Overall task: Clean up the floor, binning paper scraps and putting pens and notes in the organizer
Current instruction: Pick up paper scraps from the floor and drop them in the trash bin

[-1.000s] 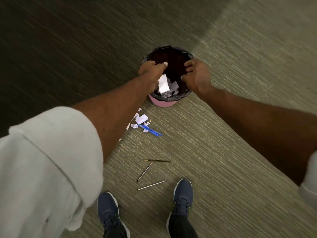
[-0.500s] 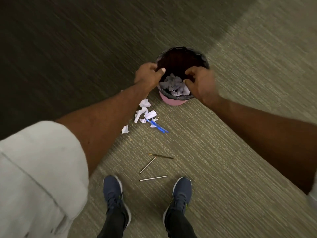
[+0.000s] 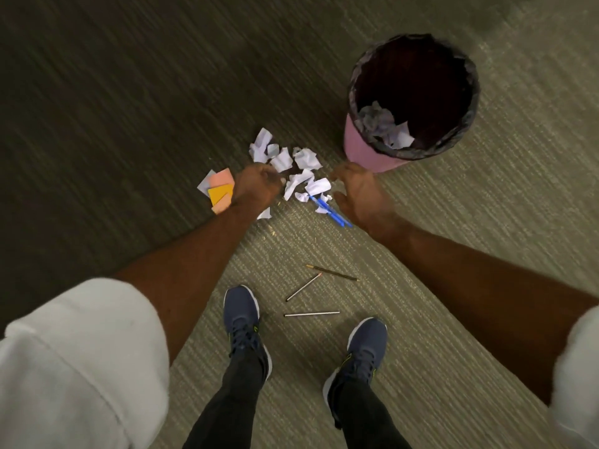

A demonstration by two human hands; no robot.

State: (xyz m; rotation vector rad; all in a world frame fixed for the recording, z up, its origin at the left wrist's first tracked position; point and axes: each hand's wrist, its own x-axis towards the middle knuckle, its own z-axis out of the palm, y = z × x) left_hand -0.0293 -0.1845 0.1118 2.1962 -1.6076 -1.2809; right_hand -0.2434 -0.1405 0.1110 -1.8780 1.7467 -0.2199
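Crumpled white paper scraps [image 3: 304, 158] lie in a pile on the carpet, left of a pink bin [image 3: 363, 150] with a black liner. More scraps [image 3: 385, 128] sit inside the bin. My left hand [image 3: 257, 186] hovers at the pile's left edge with curled fingers, their tips by a scrap; whether it grips one is unclear. My right hand [image 3: 359, 192] is low at the pile's right side, fingers spread and holding nothing. Blue pens [image 3: 330, 213] lie partly under it. Orange and pink sticky notes [image 3: 220, 189] lie left of my left hand.
Three thin pens or pencils [image 3: 330, 273] [image 3: 303, 287] [image 3: 311, 314] lie on the carpet just ahead of my shoes [image 3: 243, 315]. Small crumbs dot the carpet below the pile. No organizer is in view.
Both hands left the bin's rim and dropped down and back to the scrap pile. The view shifted, so the bin now sits at the upper right and the sticky notes came into sight.
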